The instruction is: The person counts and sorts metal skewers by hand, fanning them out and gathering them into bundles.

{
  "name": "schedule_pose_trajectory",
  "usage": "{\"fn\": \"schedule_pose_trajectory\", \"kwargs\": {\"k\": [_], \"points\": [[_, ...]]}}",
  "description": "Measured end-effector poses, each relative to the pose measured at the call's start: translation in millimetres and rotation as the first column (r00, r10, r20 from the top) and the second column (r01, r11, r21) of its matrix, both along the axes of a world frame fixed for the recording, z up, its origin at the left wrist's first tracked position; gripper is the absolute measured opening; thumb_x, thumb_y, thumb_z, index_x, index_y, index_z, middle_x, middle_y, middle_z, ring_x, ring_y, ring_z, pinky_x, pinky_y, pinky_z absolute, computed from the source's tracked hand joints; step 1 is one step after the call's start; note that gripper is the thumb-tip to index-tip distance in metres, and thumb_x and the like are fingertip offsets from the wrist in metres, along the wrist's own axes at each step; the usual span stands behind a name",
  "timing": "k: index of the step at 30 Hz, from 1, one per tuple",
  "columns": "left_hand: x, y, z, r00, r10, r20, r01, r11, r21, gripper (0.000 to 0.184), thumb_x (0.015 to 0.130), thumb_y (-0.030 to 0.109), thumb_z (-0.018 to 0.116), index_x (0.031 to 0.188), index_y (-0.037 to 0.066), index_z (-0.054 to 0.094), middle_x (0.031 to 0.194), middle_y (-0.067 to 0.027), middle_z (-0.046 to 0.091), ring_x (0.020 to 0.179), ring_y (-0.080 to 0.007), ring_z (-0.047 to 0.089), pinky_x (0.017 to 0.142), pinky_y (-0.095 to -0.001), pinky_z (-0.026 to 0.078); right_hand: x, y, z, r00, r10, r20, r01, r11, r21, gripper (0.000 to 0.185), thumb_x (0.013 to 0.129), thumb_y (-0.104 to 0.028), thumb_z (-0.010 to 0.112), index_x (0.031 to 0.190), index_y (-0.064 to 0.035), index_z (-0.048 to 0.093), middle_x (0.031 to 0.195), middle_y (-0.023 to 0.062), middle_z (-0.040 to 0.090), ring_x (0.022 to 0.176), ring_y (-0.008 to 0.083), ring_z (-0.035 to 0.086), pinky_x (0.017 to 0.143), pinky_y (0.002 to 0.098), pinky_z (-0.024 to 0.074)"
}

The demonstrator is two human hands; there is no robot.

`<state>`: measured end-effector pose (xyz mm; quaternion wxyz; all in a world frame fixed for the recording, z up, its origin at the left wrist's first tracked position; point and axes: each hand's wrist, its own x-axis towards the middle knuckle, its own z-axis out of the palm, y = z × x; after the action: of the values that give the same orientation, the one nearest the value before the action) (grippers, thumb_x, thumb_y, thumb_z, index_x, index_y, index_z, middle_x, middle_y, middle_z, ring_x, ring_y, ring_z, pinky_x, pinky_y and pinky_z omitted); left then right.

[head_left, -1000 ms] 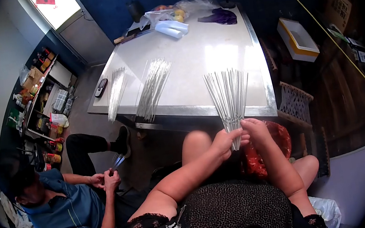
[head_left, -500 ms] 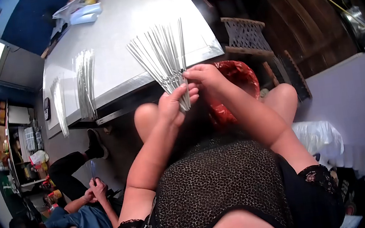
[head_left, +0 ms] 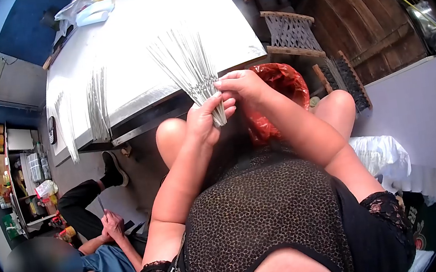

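My left hand is closed around the lower ends of a bundle of thin silvery sticks, which spread like a fan over the table edge. Small knot-like bumps run across the sticks just above my left thumb. My right hand pinches at the right side of the bundle, level with these bumps; its other fingers are partly hidden. Two more bunches of the same sticks, a thicker one and a thinner one, lie on the white table to the left, overhanging its front edge.
A red plastic bag lines a container by my right knee. Woven stools stand right of the table. A black phone lies at the table's left edge. At lower left sits another person, their hands together around a thin item.
A stick at the bundle's right side, held slightly apart earlier, now lies in with the rest. My right hand has shifted slightly left. The other person's head has moved.
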<state>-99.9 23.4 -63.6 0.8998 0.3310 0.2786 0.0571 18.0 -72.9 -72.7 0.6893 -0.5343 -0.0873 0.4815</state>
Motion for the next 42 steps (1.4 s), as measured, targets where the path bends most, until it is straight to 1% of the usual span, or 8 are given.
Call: {"fn": "schedule_pose_trajectory", "kwargs": {"k": [5, 7, 10, 14, 30, 32, 38, 42], "points": [[-0.8, -2.4, -0.6, 1.0, 0.014, 0.0, -0.014, 1.0, -0.003, 0.023, 0.085, 0.005, 0.053, 0.107, -0.003, 0.053, 0.089, -0.0146, 0.064, 0.073, -0.0209, 0.065, 0.062, -0.0285, 0.057, 1.2, -1.5, 2.5, 1.0, 0.025, -0.01, -0.025, 1.0, 0.005, 0.016, 0.08, -0.016, 0.066, 0.082, -0.0005, 0.063, 0.071, 0.0036, 0.062, 0.058, 0.0083, 0.057, 0.053, 0.0196, 0.0466], [-0.7, -2.2, 0.6, 1.0, 0.004, 0.017, -0.004, 1.0, 0.001, 0.024, 0.085, 0.004, 0.053, 0.108, -0.003, 0.053, 0.089, -0.0144, 0.064, 0.074, -0.0209, 0.065, 0.061, -0.0285, 0.057, 3.0, 1.6, -2.6, 0.992, 0.103, -0.069, -0.1, 0.994, 0.053, 0.015, 0.079, -0.016, 0.067, 0.078, -0.0013, 0.063, 0.069, 0.0043, 0.062, 0.058, 0.0087, 0.057, 0.052, 0.0199, 0.0454], [0.4, -4.7, 0.4, 0.999, 0.031, 0.036, -0.03, 0.999, -0.01, 0.025, 0.086, 0.006, 0.052, 0.109, -0.004, 0.052, 0.093, -0.0156, 0.063, 0.076, -0.0223, 0.065, 0.063, -0.0302, 0.057, 1.1, 6.1, -0.2, 0.997, 0.064, -0.031, -0.064, 0.998, 0.015, 0.013, 0.079, -0.014, 0.065, 0.073, -0.0026, 0.063, 0.067, 0.0042, 0.061, 0.056, 0.0091, 0.056, 0.052, 0.0208, 0.0445], [-1.3, -7.2, 2.3, 0.998, 0.066, 0.024, -0.065, 0.998, -0.024, 0.026, 0.088, 0.008, 0.051, 0.111, -0.004, 0.052, 0.096, -0.0159, 0.063, 0.083, -0.0229, 0.065, 0.068, -0.0321, 0.057, 4.5, 3.1, 1.2, 0.997, 0.029, -0.066, -0.027, 0.999, 0.019, 0.014, 0.08, -0.015, 0.063, 0.076, -0.0011, 0.062, 0.068, 0.0049, 0.062, 0.056, 0.0103, 0.056, 0.051, 0.0212, 0.0454], [-3.7, -5.1, 2.1, 0.993, 0.108, 0.051, -0.107, 0.994, -0.02, 0.026, 0.086, 0.003, 0.049, 0.111, -0.006, 0.05, 0.099, -0.0164, 0.061, 0.083, -0.0251, 0.064, 0.068, -0.034, 0.057, -3.0, 7.5, 2.2, 0.993, 0.053, -0.101, -0.045, 0.996, 0.08, 0.018, 0.081, -0.014, 0.063, 0.088, 0.0024, 0.061, 0.075, 0.008, 0.064, 0.057, 0.0111, 0.06, 0.052, 0.0211, 0.049], [-2.1, -4.5, 0.6, 0.993, 0.103, 0.054, -0.103, 0.995, -0.011, 0.026, 0.086, 0.004, 0.049, 0.111, -0.007, 0.05, 0.1, -0.0165, 0.061, 0.083, -0.025, 0.064, 0.068, -0.0339, 0.057, -6.2, 10.1, 6.7, 0.994, 0.038, -0.102, -0.035, 0.999, 0.031, 0.017, 0.081, -0.013, 0.062, 0.089, 0.0022, 0.061, 0.076, 0.0078, 0.064, 0.057, 0.0107, 0.06, 0.051, 0.0206, 0.0485], [-7.0, -6.1, -5.3, 0.994, 0.099, 0.04, -0.097, 0.994, -0.042, 0.028, 0.09, 0.009, 0.044, 0.111, -0.008, 0.049, 0.101, -0.0184, 0.06, 0.087, -0.0271, 0.064, 0.07, -0.0345, 0.057, -5.2, 9.4, -7.2, 1.0, -0.001, -0.012, 0.001, 1.0, 0.006, 0.014, 0.079, -0.013, 0.063, 0.081, 0.0003, 0.059, 0.072, 0.0065, 0.062, 0.052, 0.0095, 0.055, 0.047, 0.0203, 0.0455], [-1.9, -5.1, 0.6, 0.994, 0.088, 0.069, -0.086, 0.996, -0.038, 0.029, 0.089, 0.008, 0.045, 0.113, -0.008, 0.048, 0.102, -0.0179, 0.06, 0.087, -0.0273, 0.064, 0.071, -0.0348, 0.057, -9.8, 11.7, -1.2, 0.998, -0.028, -0.059, 0.029, 0.999, 0.019, 0.016, 0.079, -0.015, 0.063, 0.08, 0.0005, 0.06, 0.073, 0.0075, 0.062, 0.056, 0.0124, 0.059, 0.051, 0.0228, 0.0482]]}}
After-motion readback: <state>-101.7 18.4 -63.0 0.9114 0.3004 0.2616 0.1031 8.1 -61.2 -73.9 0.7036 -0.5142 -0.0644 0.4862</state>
